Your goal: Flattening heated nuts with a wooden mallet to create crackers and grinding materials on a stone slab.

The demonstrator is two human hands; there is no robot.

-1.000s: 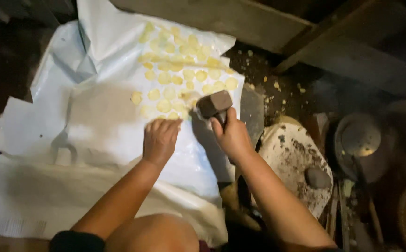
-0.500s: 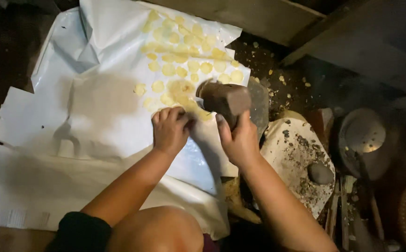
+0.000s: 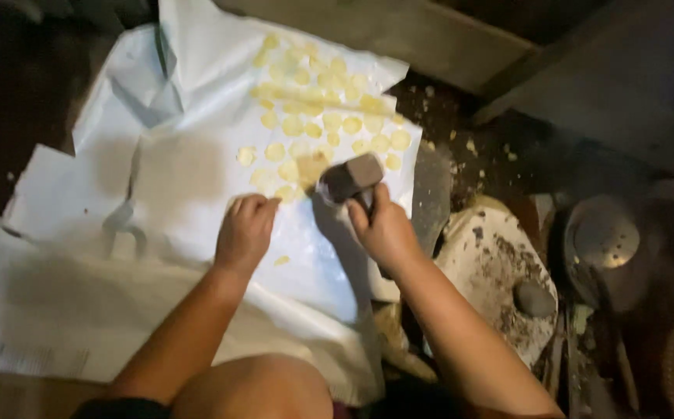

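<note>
A hammer is gripped by the closed fingers of the right hand near the right edge of the white sheet, beside flattened yellow discs (left hand curled, resting on the sheet).

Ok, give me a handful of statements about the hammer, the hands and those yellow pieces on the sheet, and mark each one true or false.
1. The right hand grips a hammer. True.
2. The left hand holds a knife. False: it holds no tool and rests knuckles-down on the white sheet.
3. The flat yellow pieces are spread over the sheet's far part. True.
4. The hammer head is over the dirty white basin. False: it is over the sheet, at the near edge of the yellow pieces.
5. A dark stone lies in that basin. True.
</note>
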